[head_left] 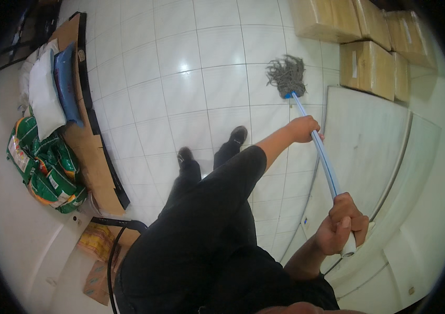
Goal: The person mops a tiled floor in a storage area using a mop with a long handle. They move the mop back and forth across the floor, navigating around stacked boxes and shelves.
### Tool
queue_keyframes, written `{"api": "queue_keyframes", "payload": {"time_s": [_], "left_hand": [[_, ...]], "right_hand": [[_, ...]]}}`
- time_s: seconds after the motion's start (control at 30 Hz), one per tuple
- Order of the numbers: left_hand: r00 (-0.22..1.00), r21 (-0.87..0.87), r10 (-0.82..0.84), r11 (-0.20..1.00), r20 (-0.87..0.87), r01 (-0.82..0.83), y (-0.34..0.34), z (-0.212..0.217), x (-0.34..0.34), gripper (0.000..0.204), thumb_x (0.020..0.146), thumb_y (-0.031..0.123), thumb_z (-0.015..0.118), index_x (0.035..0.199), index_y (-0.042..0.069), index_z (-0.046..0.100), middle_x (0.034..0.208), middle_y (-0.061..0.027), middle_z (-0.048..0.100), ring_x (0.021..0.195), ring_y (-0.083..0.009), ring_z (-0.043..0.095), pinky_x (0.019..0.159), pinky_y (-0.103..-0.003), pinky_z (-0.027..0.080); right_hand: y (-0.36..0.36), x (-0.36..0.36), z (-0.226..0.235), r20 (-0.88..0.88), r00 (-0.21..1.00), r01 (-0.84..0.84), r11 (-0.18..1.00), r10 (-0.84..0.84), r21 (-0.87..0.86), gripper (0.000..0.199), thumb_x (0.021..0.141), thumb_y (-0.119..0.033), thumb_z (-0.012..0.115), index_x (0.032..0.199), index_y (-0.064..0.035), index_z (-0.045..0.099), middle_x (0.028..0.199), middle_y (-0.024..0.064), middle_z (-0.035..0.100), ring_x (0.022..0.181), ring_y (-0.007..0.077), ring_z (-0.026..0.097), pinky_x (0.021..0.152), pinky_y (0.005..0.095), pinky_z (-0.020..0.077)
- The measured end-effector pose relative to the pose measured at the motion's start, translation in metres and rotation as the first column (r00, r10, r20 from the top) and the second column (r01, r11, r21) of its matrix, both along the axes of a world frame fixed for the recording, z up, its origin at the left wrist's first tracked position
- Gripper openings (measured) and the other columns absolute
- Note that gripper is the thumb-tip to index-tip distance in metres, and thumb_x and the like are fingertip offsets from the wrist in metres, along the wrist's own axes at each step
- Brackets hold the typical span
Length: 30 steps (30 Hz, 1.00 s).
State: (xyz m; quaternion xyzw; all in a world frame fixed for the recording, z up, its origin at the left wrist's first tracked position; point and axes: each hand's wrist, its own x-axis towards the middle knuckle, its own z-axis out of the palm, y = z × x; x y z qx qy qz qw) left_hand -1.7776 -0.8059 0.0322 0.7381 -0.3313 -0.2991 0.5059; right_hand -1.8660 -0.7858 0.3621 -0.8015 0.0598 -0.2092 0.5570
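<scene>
String mop [287, 77] on white tile floor [180, 89] — handle [323, 157] gripped by left hand [303, 129] midway, right hand [344, 227] fisted near top end.

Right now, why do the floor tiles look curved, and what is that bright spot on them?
Head view: the fisheye lens bends the tile lines toward the black rim; the bright spot is glare from a lamp on glossy floor; the mop and both hands stay fairly sharp.

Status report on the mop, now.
Left hand shut mid-handle, right hand shut near the top end. Mop head down on white tile floor. Cardboard boxes close beside the head.
</scene>
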Motion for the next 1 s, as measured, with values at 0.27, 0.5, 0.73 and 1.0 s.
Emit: {"api": "queue_keyframes", "payload": {"time_s": [0.27,0.5,0.73,1.0], "left_hand": [[0.984,0.045,0.126,0.990,0.129,-0.133,0.155,0.006,-0.059,0.010,0.077,0.024,0.070,0.074,0.014,0.070,0.080,-0.0094,0.071,0.081,-0.0337,0.066,0.077,-0.046,0.051],[0.692,0.036,0.680,0.707,0.241,-0.707,0.446,-0.034,-0.191,0.017,0.072,0.022,0.068,0.063,0.013,0.057,0.066,-0.0078,0.062,0.068,-0.0336,0.061,0.067,-0.044,0.044],[0.653,0.538,0.712,0.455,0.260,-0.710,0.771,-0.069,-0.315,0.039,0.064,0.025,0.091,0.084,0.009,0.062,0.096,-0.0153,0.064,0.100,-0.0377,0.060,0.085,-0.046,0.049],[0.751,0.530,0.646,0.592,0.138,-0.607,0.822,-0.058,-0.323,0.038,0.070,0.033,0.088,0.105,0.026,0.076,0.140,-0.0112,0.059,0.136,-0.0356,0.046,0.115,-0.057,0.032]], "right_hand": [[0.035,-0.069,0.012,0.081,0.986,0.094,0.896,-0.143,0.434,0.024,0.090,-0.007,0.044,0.077,-0.0162,0.027,0.050,-0.0008,0.027,0.047,0.0082,0.018,0.059,0.0365,0.0294],[0.229,-0.111,-0.051,0.037,0.992,-0.124,0.960,0.118,0.250,0.027,0.090,-0.015,0.048,0.066,-0.0042,0.052,0.054,0.0082,0.054,0.043,0.0163,0.048,0.048,0.0340,0.0451],[0.448,-0.177,-0.191,0.005,0.692,-0.625,0.596,0.722,0.504,0.003,0.082,-0.004,0.058,0.079,-0.0027,0.058,0.072,0.0133,0.057,0.059,0.0330,0.056,0.056,0.0414,0.0437],[0.499,-0.182,-0.154,0.250,0.539,-0.782,0.368,0.804,0.503,0.018,0.072,0.006,0.059,0.067,-0.0034,0.045,0.064,0.0121,0.047,0.058,0.0351,0.049,0.058,0.0435,0.0406]]}}
